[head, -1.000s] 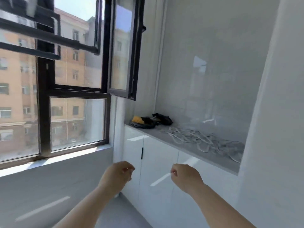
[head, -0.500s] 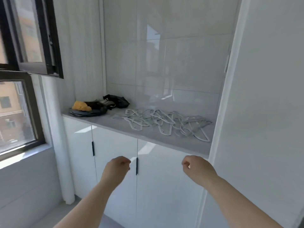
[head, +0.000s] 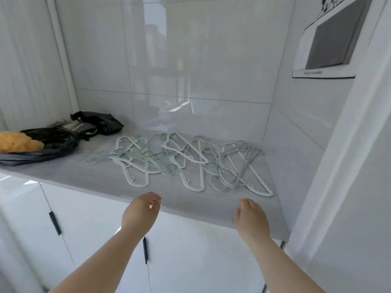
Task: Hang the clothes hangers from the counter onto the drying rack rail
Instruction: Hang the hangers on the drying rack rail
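Empty and relaxed, left hand and right hand hover over the counter edge, seemingly poised for a pick-up; tangled hangers lie untouched just beyond both, rail unseen.

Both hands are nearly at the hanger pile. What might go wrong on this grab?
1. The hangers lie tangled and overlapping, so lifting one with the right hand may drag others along, perhaps off the counter edge.
2. The black bags sit close beside the pile's left end; a wide sweep by the left hand could snag them.
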Motion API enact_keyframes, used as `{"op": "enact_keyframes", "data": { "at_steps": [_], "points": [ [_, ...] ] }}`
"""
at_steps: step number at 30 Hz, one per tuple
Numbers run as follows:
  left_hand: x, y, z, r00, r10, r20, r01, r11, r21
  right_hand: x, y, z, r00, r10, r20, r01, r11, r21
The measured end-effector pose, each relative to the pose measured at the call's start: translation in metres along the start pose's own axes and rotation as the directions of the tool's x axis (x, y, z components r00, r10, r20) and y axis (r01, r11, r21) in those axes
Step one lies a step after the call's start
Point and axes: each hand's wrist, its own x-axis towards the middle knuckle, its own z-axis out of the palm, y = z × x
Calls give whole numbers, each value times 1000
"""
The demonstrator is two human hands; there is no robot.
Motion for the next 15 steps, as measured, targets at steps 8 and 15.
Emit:
{"op": "enact_keyframes", "data": {
  "at_steps": [8,15],
  "points": [
    [55,68,77,967,164,195,-161,987,-28,21,7,22,999,-39,30,41,998,-41],
    [95,120,141,929,7,371,-115,956,270,17,4,14,995,-67,-74,58,992,-116]
  ]
}}
